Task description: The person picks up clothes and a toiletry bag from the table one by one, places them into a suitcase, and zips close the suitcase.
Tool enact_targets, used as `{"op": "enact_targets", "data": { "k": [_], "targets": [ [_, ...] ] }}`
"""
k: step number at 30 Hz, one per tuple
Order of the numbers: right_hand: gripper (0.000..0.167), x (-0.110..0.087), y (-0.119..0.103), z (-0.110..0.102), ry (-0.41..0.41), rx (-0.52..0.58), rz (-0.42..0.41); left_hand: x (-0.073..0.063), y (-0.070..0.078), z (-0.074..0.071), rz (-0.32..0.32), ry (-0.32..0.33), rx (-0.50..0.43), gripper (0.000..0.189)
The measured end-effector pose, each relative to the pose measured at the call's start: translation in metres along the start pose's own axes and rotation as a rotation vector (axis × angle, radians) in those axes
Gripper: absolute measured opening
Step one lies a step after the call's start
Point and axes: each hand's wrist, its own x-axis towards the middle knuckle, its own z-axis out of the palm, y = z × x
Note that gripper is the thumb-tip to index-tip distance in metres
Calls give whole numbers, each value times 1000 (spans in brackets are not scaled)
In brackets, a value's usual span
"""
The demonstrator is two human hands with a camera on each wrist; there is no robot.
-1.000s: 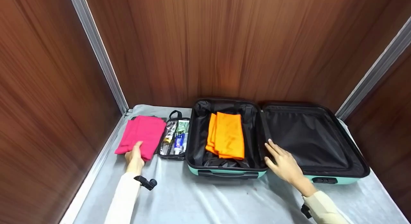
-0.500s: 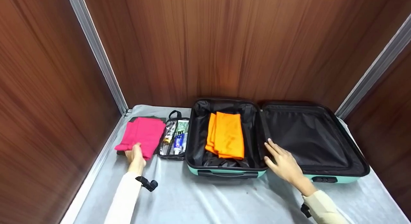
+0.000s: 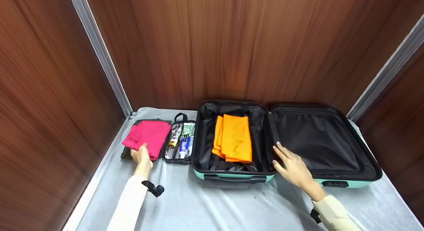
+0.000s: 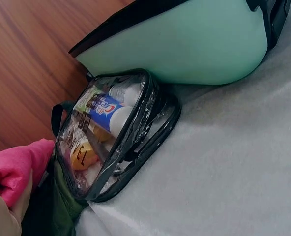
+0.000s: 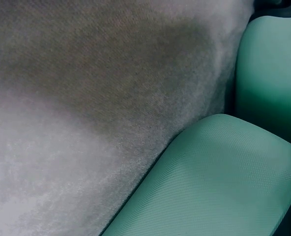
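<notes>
My left hand (image 3: pixel 142 158) grips the near edge of a folded pink cloth (image 3: pixel 154 133), thumb on top and the other fingers hidden beneath. Below the pink cloth lies a dark green folded cloth (image 3: pixel 127 153), its edges showing at the back and near left. In the left wrist view the pink cloth (image 4: pixel 13 167) bunches at the fingers above the green cloth (image 4: pixel 64 201). My right hand (image 3: pixel 293 168) rests with extended fingers on the middle edge of an open mint-green suitcase (image 3: pixel 198 175), where its two halves meet. A folded orange cloth (image 3: pixel 236 138) lies in the left half.
A clear toiletry bag (image 3: pixel 179 158) with black trim, holding tubes and bottles, stands between the pink cloth and the suitcase. The suitcase's right half (image 3: pixel 314 141) lies flat with a black lining. Wood-grain panels (image 3: pixel 225 48) enclose the grey-covered surface (image 3: pixel 212 207).
My left hand has shifted slightly right and away from me with the pink cloth's near edge, uncovering more of the green cloth at the near left. The right hand stays in place.
</notes>
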Motion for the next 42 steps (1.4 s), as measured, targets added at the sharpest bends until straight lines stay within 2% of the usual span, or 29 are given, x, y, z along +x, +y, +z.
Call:
{"op": "enact_targets", "data": {
  "k": [4, 11, 20, 26, 31, 42],
  "targets": [
    [55, 0, 0, 0, -1, 2, 3, -1, 1, 2, 36, -18, -3, 69],
    [55, 0, -1, -2, 2, 0, 1, -5, 8, 5, 46, -48, 10, 74],
    [55, -1, -1, -2, 1, -7, 6, -9, 17, 14, 127, -46, 23, 63],
    [54, 0, 0, -1, 2, -8, -3, -16, 25, 20, 125, -52, -31, 64],
    [54, 0, 0, -1, -1, -9, 0, -21, 34, 26, 117, -85, -106, 68],
    [54, 0, -1, -1, 11, -13, -10, -26, 49, 34, 138, -93, -140, 65]
  ]
}}
